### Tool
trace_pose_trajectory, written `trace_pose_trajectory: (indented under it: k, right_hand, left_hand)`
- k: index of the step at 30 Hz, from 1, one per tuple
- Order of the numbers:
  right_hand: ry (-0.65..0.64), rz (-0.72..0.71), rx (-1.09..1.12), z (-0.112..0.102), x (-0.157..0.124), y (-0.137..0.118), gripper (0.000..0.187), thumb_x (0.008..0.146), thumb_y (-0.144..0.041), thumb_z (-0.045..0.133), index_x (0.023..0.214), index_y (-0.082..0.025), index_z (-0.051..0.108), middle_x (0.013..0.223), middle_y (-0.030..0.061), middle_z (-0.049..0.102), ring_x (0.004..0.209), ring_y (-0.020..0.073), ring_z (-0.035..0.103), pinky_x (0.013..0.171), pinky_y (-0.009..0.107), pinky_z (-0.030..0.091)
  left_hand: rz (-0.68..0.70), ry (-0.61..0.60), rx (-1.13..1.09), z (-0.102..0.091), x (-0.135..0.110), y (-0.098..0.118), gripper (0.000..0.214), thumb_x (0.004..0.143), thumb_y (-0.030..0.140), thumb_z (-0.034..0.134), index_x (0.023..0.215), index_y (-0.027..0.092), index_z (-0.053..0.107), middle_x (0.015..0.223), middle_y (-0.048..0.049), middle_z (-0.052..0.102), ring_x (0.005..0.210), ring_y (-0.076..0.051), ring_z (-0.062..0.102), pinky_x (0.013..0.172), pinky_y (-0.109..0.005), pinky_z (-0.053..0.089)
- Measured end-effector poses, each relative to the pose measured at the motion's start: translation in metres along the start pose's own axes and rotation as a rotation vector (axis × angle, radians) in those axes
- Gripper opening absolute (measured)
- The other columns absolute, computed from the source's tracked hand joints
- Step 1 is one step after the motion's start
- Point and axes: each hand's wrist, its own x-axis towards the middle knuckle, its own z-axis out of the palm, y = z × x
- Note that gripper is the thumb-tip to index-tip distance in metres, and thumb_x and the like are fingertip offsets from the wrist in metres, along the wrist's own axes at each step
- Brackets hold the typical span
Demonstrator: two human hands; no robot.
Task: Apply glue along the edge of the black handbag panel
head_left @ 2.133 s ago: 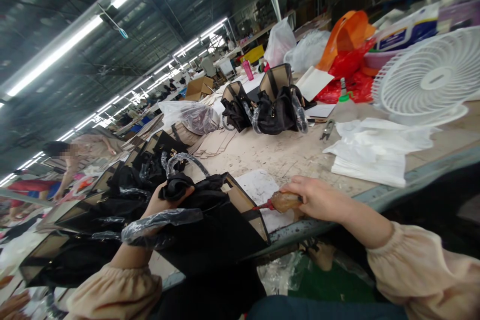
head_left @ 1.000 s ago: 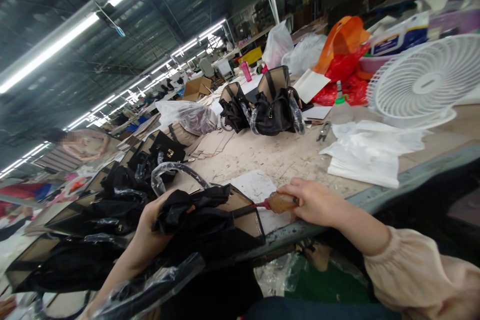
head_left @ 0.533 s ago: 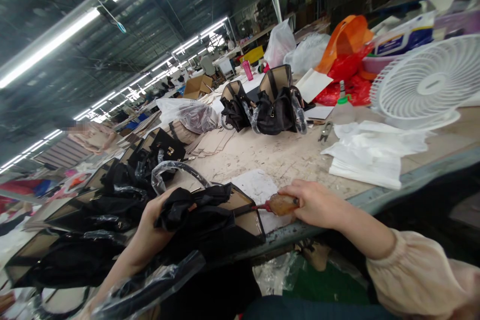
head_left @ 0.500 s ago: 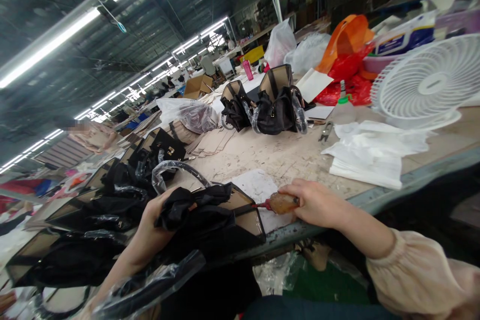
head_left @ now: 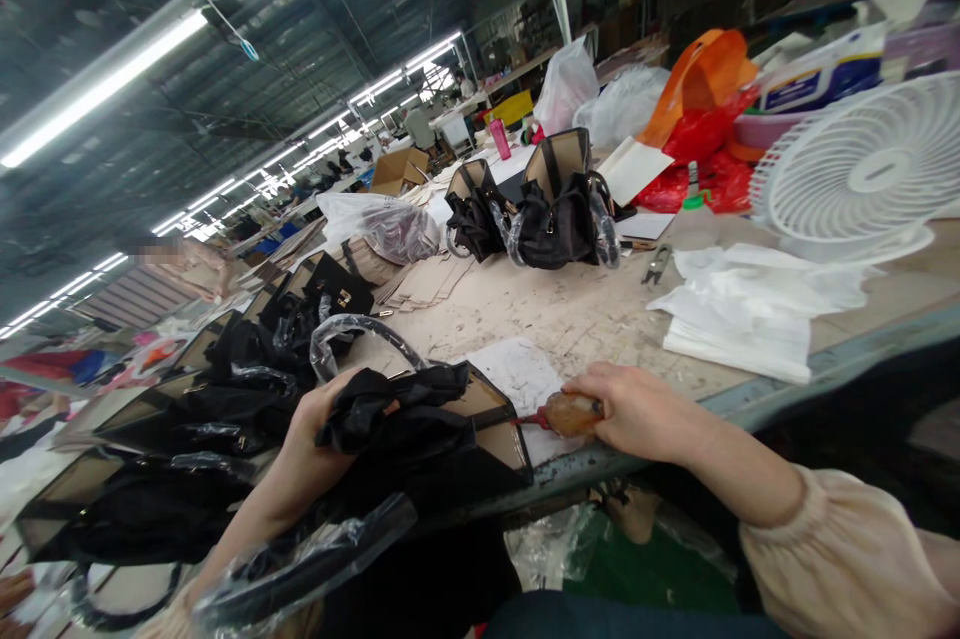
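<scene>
My left hand [head_left: 311, 444] is closed on a bunch of black fabric [head_left: 390, 409] at the top of a black and tan handbag [head_left: 480, 439] that lies at the table's near edge. One plastic-wrapped handle [head_left: 360, 334] arches above my fingers; another [head_left: 300, 569] hangs over my forearm. My right hand [head_left: 637, 409] grips the amber handle of a screwdriver [head_left: 566, 412]. Its red collar and shaft point left into the bag's open top.
Several black handbags [head_left: 247, 369] crowd the table to the left. Two more [head_left: 555, 209] stand further back. White sheets [head_left: 750, 309], pliers [head_left: 656, 264], a bottle [head_left: 694, 219] and a white fan [head_left: 862, 169] lie to the right. A person [head_left: 187, 264] works at far left.
My left hand slipped through the wrapped handle, which now hangs on my forearm, and took a fuller hold of the black fabric. My right hand and the screwdriver have hardly moved.
</scene>
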Motion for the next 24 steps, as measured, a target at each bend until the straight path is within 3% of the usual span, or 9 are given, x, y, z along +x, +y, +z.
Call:
trace_pose_trajectory:
  k: [6, 14, 24]
  right_hand:
    - [0.06, -0.011, -0.021, 0.0014, 0.003, -0.0019, 0.044, 0.072, -0.013, 0.054, 0.113, -0.025, 0.064, 0.098, 0.006, 0.063, 0.09, 0.0229, 0.059, 0.076, 0.032, 0.041]
    - [-0.017, 0.006, -0.009, -0.0002, -0.0022, -0.0024, 0.045, 0.068, -0.011, 0.052, 0.109, -0.025, 0.066, 0.097, 0.0058, 0.066, 0.093, 0.0236, 0.06, 0.078, 0.031, 0.041]
    - [-0.02, 0.018, -0.01, -0.0024, -0.0006, -0.0035, 0.044, 0.068, -0.012, 0.053, 0.107, -0.025, 0.066, 0.096, 0.0063, 0.066, 0.092, 0.0241, 0.06, 0.077, 0.032, 0.041]
  left_hand:
    - [0.022, 0.006, 0.016, 0.0, 0.0004, 0.0003, 0.005, 0.079, 0.019, 0.065, 0.082, 0.019, 0.061, 0.076, 0.0027, 0.063, 0.067, -0.011, 0.057, 0.063, -0.021, 0.046]
    - [0.041, 0.021, 0.031, 0.0011, 0.0004, -0.0019, 0.009, 0.077, 0.016, 0.067, 0.082, 0.019, 0.06, 0.076, 0.0026, 0.063, 0.067, -0.012, 0.058, 0.064, -0.021, 0.046]
    - [0.05, 0.002, 0.0, -0.0005, 0.0026, 0.0012, 0.007, 0.077, 0.012, 0.062, 0.079, 0.018, 0.06, 0.074, 0.0016, 0.064, 0.065, -0.012, 0.058, 0.061, -0.021, 0.045]
